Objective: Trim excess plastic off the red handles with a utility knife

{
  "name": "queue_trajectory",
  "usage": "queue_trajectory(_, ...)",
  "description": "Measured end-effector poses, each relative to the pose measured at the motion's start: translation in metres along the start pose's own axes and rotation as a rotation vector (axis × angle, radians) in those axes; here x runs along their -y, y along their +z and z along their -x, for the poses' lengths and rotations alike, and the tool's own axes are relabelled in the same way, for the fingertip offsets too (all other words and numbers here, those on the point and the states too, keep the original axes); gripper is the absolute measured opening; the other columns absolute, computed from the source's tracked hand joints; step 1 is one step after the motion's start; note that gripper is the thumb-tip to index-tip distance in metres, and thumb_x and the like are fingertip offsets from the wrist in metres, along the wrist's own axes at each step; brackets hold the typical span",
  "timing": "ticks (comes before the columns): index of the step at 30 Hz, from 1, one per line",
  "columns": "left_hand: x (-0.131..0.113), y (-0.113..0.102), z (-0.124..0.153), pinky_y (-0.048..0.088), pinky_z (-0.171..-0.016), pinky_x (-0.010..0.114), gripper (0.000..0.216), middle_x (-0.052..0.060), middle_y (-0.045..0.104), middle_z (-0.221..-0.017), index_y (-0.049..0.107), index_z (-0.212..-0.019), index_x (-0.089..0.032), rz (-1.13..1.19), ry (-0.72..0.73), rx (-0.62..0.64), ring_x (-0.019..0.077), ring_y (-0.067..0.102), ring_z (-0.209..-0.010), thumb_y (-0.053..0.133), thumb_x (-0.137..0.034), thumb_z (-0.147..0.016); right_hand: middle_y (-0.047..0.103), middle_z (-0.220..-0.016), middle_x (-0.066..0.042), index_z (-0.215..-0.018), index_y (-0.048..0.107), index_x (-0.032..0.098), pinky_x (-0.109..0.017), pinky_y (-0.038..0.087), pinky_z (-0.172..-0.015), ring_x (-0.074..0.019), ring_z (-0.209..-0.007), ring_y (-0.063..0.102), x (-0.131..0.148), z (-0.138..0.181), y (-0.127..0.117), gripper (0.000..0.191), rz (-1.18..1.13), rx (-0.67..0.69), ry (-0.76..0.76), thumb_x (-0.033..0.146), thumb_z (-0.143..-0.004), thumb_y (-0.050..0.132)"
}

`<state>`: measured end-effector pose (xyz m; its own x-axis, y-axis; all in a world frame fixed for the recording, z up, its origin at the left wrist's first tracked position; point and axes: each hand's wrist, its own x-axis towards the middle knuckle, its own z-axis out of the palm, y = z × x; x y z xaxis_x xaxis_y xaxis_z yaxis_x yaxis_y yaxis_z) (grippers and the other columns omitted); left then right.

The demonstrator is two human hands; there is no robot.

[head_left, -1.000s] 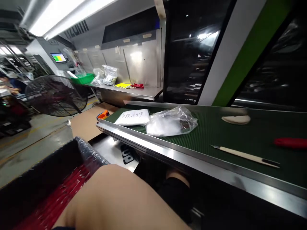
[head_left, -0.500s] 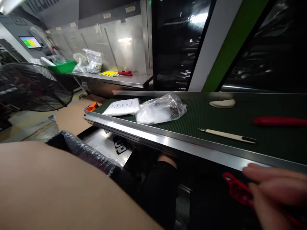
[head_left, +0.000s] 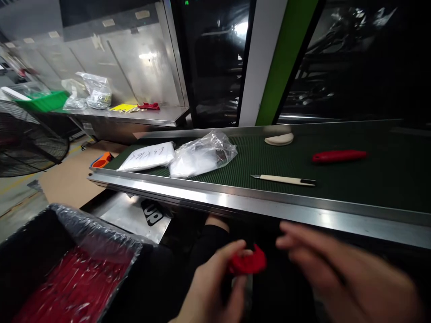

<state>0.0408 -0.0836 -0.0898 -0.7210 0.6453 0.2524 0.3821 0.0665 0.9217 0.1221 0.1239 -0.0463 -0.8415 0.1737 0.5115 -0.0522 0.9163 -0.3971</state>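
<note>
My left hand (head_left: 215, 280) is closed on a red plastic part (head_left: 249, 262), low in front of the conveyor's near rail. To its right my right hand (head_left: 340, 269) hovers apart from it, fingers stretched and blurred, with nothing seen in them. On the green conveyor belt (head_left: 242, 163) lies a craft knife (head_left: 284, 180) with a pale handle and its blade to the left. Farther right on the belt rests another red plastic part (head_left: 340, 156). A lined black bin (head_left: 30, 237) at lower left holds many red parts (head_left: 77, 282).
A white package with handwriting (head_left: 148, 157), a clear plastic bag (head_left: 202, 157), an orange tape ring (head_left: 103, 160) and a cream-coloured rounded piece (head_left: 279, 139) lie along the belt. The metal rail (head_left: 235, 199) edges it. A fan (head_left: 30, 139) stands left.
My left arm has come back from the left, and its hand now holds a red part. My right hand, which held a red part, has let go and opened. The view has turned right.
</note>
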Motion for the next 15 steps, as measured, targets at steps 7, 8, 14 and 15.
queue_trajectory(7,-0.016,-0.010,0.006,0.055,-0.070,0.030,0.062,0.010,0.070,-0.099,0.026,-0.138,-0.025,1.022,-0.651,-0.199,0.0218,0.070,-0.084,0.058,-0.019,-0.086,0.072,-0.081,-0.004,-0.095,0.074,0.023,-0.022,0.038,-0.048,-0.0153,-0.061,0.065,-0.121,-0.124,0.024,0.056,0.358,0.244,-0.173,0.066,-0.092,0.038)
queue_trajectory(8,-0.015,-0.008,0.007,0.055,-0.066,0.030,0.057,0.009,0.069,-0.095,0.029,-0.135,-0.024,1.091,-0.673,-0.202,0.0207,0.070,-0.078,0.054,-0.017,-0.084,0.069,-0.071,-0.002,-0.090,0.075,0.022,-0.019,0.033,-0.044,-0.0106,-0.049,0.058,-0.133,-0.130,0.030,0.054,0.345,0.278,-0.197,0.066,-0.090,0.044)
queue_trajectory(14,-0.008,0.001,0.014,0.055,-0.059,0.029,0.046,0.007,0.065,-0.093,0.044,-0.121,-0.022,1.220,-0.760,-0.184,0.0184,0.066,-0.069,0.050,-0.013,-0.076,0.068,-0.077,0.001,-0.093,0.076,0.018,-0.020,0.021,-0.042,-0.0085,-0.057,0.060,-0.131,-0.130,0.030,0.051,0.222,0.220,-0.262,0.058,-0.085,0.045)
queue_trajectory(15,-0.007,0.001,0.015,0.054,-0.059,0.029,0.046,0.007,0.064,-0.094,0.045,-0.121,-0.021,1.221,-0.768,-0.189,0.0178,0.065,-0.069,0.051,-0.013,-0.075,0.069,-0.090,-0.001,-0.102,0.074,0.018,-0.021,0.025,-0.045,-0.0130,-0.074,0.064,-0.122,-0.122,0.025,0.046,0.171,0.147,-0.243,0.051,-0.087,0.045)
